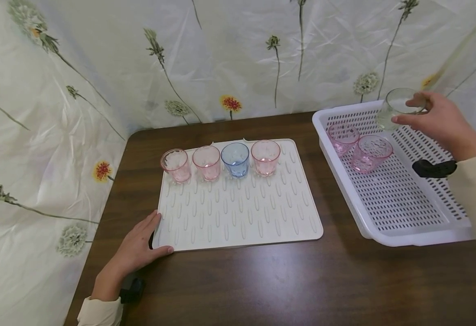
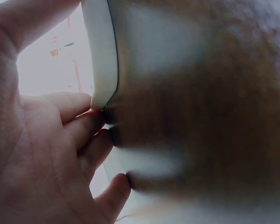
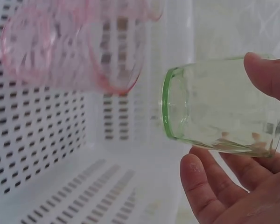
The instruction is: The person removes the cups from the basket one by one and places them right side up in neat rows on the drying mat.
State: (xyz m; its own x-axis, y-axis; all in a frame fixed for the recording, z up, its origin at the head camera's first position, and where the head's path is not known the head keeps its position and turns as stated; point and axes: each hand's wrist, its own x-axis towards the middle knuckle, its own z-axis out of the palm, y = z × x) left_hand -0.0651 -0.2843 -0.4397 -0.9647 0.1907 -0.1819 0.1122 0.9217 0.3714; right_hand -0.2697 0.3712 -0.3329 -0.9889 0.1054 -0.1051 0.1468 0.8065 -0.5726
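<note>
The right hand is grasping a clear green-tinted glass, fingers and thumb curled round its wall, and is holding it above the far corner of the white slotted basket. In the right wrist view the glass is lying on its side in the fingers, mouth toward the basket wall. Two pink glasses are standing in the basket just below it. The step in hand appears to be lifting a glass out of the basket; the next move would likely call for carrying it leftward to the white ribbed mat and setting it upright beside the row of four glasses, three pink and one blue, standing along the mat's far edge. The left hand is lying released, fingers straight, pressing the near left corner of the mat. Mat and basket are resting on a dark wooden desk. A pale floral cloth is hanging behind and to the left.
</note>
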